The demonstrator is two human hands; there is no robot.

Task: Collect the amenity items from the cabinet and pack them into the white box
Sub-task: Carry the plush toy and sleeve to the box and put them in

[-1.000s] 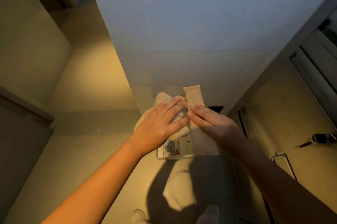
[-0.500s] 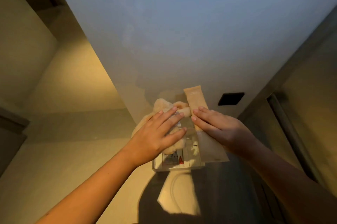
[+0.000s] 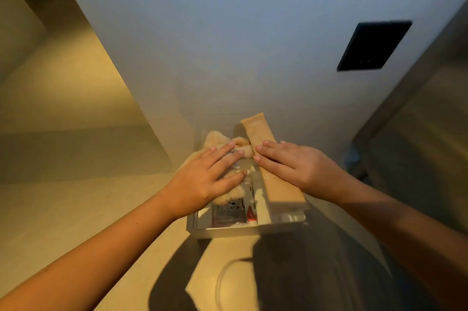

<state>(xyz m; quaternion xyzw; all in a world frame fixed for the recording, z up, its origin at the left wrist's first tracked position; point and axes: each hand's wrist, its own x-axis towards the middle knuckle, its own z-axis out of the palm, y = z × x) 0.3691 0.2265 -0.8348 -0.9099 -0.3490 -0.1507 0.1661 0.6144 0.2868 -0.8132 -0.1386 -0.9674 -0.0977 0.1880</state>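
Hands flat on towel, tube; white box beneath; wall plate beyond

I'm seeing a fluffy, rough-looking cloth sitting in the smooth white box, a matt tan packet looking papery, and a glossy plastic sachet catching light. The wall is looking matt.

A black rectangular panel sits on the pale wall at upper right. A beige surface fills the lower left.
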